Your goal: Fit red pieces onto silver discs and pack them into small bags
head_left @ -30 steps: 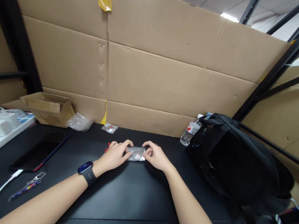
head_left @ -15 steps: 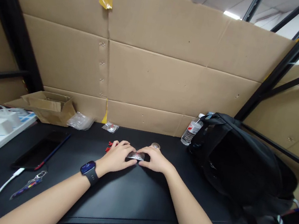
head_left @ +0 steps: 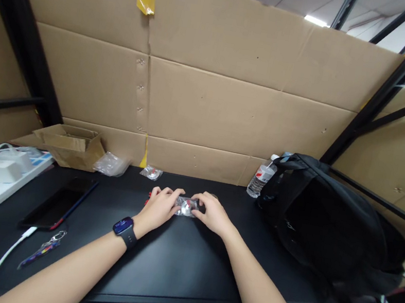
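Note:
A small clear plastic packet [head_left: 187, 208] with something red and whitish inside lies between my hands over the black tabletop. My left hand [head_left: 160, 209], a watch on its wrist, has thumb and index finger at the packet's left end. The right end is between the thumb and index finger of my right hand [head_left: 213, 215]. Small red pieces [head_left: 148, 198] peek out beside my left fingers, mostly hidden. Behind my right hand a round thing shows only a sliver of its edge.
At the back left are an open cardboard box [head_left: 73, 147], a clear plastic bag [head_left: 112, 164] and another small packet [head_left: 151, 172]. A phone [head_left: 60, 202], keychain [head_left: 44, 249] and power strip [head_left: 5, 179] lie left. A water bottle [head_left: 262, 176] and black backpack [head_left: 330, 226] stand right.
The packet has turned from a narrow edge-on strip to a flatter, wider face, showing its red content. My fingers have spread a little apart around it. The camera view has shifted slightly.

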Motion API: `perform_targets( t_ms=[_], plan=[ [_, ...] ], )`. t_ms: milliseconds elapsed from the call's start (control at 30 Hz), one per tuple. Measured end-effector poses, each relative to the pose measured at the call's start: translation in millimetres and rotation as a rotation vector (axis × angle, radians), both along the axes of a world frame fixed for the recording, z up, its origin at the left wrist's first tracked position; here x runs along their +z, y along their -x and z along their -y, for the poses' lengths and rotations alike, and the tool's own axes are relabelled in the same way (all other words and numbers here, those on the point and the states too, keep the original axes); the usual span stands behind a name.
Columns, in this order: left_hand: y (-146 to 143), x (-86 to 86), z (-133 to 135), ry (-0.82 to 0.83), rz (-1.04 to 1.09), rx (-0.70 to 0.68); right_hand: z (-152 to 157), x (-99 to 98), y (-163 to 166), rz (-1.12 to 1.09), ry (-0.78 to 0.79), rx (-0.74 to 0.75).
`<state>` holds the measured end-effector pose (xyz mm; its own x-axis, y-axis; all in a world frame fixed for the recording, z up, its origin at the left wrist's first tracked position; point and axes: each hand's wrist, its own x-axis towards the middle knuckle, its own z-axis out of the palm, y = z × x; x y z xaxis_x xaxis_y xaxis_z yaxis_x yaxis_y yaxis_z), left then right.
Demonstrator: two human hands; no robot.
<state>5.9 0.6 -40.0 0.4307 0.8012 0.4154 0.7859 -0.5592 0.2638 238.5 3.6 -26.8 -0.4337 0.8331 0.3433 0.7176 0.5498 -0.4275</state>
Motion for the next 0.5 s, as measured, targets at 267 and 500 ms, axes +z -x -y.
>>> perform_targets(
  t_ms=[267, 500],
  plan=[
    [-0.1, 6.8, -1.1, -0.026, -0.075, -0.050, -3.3, -8.2, 4.4, 0.063, -0.028, 0.154],
    [3.3, 6.9, 2.8, 0.017, -0.027, -0.131, -1.1, -6.9, 6.3, 0.044, -0.012, 0.071]
  ],
)
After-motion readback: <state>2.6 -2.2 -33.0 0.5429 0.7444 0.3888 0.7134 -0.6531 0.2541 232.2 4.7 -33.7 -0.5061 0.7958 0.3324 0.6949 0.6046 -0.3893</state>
